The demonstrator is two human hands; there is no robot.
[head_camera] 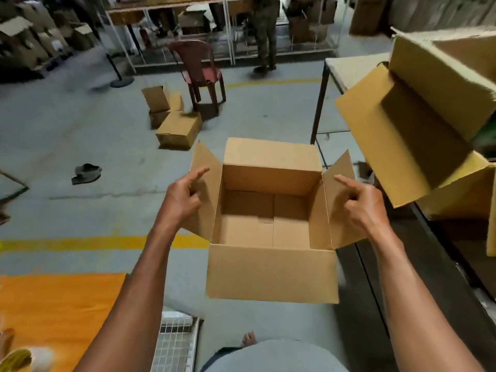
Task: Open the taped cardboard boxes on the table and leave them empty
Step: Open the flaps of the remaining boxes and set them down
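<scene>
Open box (pixel 271 272) (empty) between hands

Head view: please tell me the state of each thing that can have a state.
Box: open, empty, held in the air.
Left hand: gripping the left flap.
Right hand: gripping the right flap.
Tilted box: open, flaps out.
Floor box: closed.
Chair: upright, unoccupied.

Dim, even indoor light fills a wide-angle view that bends straight lines toward the edges. The open cardboard box (pixel 271 224) at centre is fairly sharp, its inside shaded. Stacked boxes (pixel 429 108) at right smear with motion blur, and the far shelving (pixel 32 41) is soft and dark.
</scene>
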